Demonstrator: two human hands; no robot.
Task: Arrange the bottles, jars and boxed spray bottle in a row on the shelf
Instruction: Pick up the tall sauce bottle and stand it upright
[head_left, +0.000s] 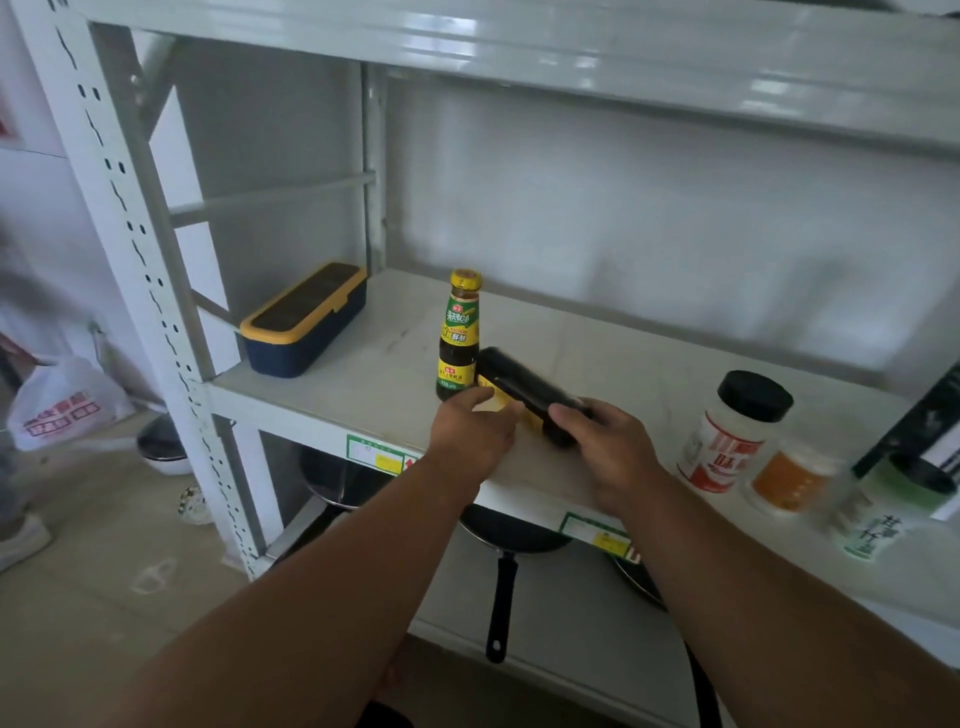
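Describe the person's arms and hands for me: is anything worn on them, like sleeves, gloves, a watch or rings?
Both forearms are bare as far as the picture shows; no sleeve edge comes into view. The left hand and the right hand wear no gloves, and I see no watch, bracelet or ring, though motion blur could hide something small.

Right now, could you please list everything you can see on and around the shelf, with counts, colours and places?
Sauce bottle: 1, dark with yellow cap, upright mid-shelf.
Dark bottle: 1, black with yellow label, tilted, held in both hands.
Storage box: 1, navy with yellow rim, shelf's back left.
White jar: 1, white with black lid, shelf's right.
Orange jar: 1, orange contents, beside the white jar.
Green-labelled bottle: 1, blurred, far right.
Black box: 1, dark, right edge, partly cut off.
Frying pans: at least 2, black, lower shelf.
Plastic bag: 1, white with red print, on floor, left.
Left hand: on the bottle's labelled end.
Right hand: on its other end.
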